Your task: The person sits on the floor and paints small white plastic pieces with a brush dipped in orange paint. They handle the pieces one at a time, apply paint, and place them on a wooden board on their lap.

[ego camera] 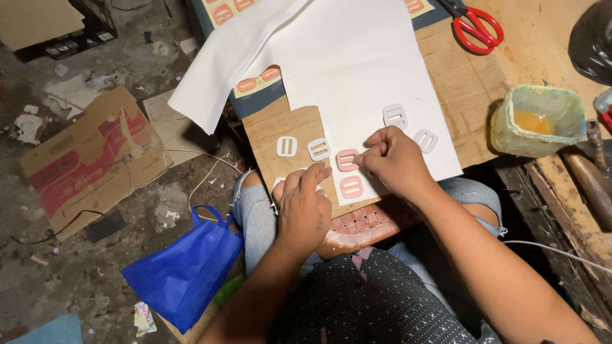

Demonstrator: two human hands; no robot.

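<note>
from my remote feed i see two bare forearms, no sleeves down to the wrists, no watch, rings or gloves on the left hand (305,207) or the right hand (394,159). the top (376,299) is dark, near black, speckled all over with tiny pale dots. the jeans (258,213) are light blue denim, faded, with ripped, frayed white threads at both knees. nails are short, unpainted as far as i can tell.

Dim, littered concrete floor (95,267)
</note>
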